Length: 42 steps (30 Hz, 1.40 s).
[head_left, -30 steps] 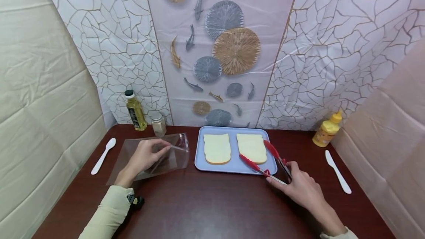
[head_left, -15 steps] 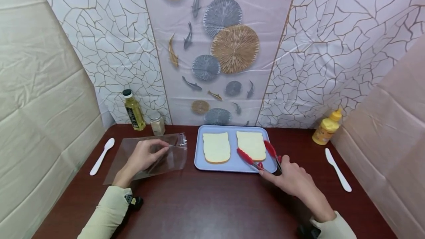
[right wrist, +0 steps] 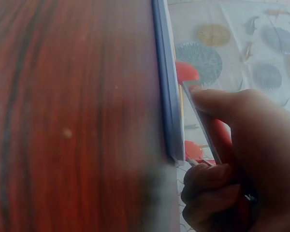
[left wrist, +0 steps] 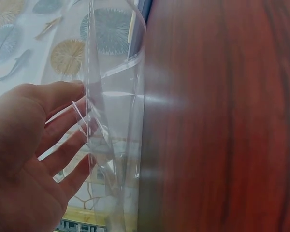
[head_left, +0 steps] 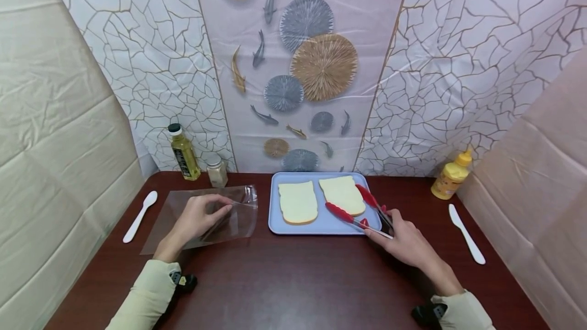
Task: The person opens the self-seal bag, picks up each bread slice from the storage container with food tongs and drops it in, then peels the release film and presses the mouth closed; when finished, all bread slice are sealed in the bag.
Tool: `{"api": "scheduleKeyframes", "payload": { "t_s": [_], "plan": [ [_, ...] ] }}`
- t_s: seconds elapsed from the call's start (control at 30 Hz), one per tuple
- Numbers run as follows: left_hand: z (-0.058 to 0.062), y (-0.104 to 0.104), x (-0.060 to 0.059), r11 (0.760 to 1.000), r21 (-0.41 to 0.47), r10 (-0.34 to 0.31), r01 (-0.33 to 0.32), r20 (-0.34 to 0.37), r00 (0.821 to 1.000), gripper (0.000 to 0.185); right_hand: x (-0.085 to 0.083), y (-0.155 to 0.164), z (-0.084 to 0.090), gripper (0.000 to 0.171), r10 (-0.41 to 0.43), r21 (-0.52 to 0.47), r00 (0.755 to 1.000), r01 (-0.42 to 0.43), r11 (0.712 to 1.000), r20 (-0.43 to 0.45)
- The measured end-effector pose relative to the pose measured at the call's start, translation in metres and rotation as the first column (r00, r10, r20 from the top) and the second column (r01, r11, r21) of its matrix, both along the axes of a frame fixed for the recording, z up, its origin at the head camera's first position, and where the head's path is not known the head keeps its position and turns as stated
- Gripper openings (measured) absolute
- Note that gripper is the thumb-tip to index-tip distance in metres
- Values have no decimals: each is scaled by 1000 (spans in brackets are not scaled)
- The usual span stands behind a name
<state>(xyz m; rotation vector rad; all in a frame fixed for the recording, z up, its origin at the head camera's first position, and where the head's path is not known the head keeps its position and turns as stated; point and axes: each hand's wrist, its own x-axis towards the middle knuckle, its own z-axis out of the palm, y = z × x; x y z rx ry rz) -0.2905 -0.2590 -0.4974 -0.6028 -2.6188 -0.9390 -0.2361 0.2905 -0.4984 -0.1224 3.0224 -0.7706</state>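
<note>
The right hand [head_left: 405,241] gripped the red tongs [head_left: 362,209], their tips straddling the right bread slice [head_left: 341,194] on the blue tray [head_left: 279,220]. Left of the tray, the left hand [head_left: 197,218] pinched the clear bag [head_left: 238,213].

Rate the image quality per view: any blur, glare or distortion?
Head view: sharp, evenly lit, wide-angle bending at the edges, faint sheen on the plastic bag. Left wrist view: left hand soft, glare streaks on the bag. Right wrist view: table blurred, right hand and tongs out of focus.

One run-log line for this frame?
left hand: holds clear bag mouth | right hand: grips red tongs around right bread slice | tray: two slices
</note>
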Motion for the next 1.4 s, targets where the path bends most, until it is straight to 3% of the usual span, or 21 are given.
{"api": "scheduleKeyframes", "payload": {
  "t_s": [0.23,0.47,0.9,1.03,1.23,1.4],
  "plan": [
    [0,0,2,1000,26,7,-7,-4,1000,13,-1,0,-1,84,9,-38,998,-11,999,-62],
    [-1,1,1,1000,23,12,-10,-59,998,14,-1,2,2,82,-1,-93,996,-7,996,-93],
    [-3,-1,2,999,44,16,-15,-12,1000,15,-7,-8,10,87,34,-70,985,-46,997,-169],
    [-4,-2,3,999,46,13,-13,-1,1000,16,-13,-18,12,90,76,-92,980,-94,991,-184],
    [-4,-2,4,999,51,6,-5,-16,1000,16,-19,-34,13,93,156,-186,982,-173,967,-105],
    [-4,-3,2,999,48,11,-9,-47,999,15,-23,-48,15,85,251,-216,962,-270,938,-112]
  ]
}}
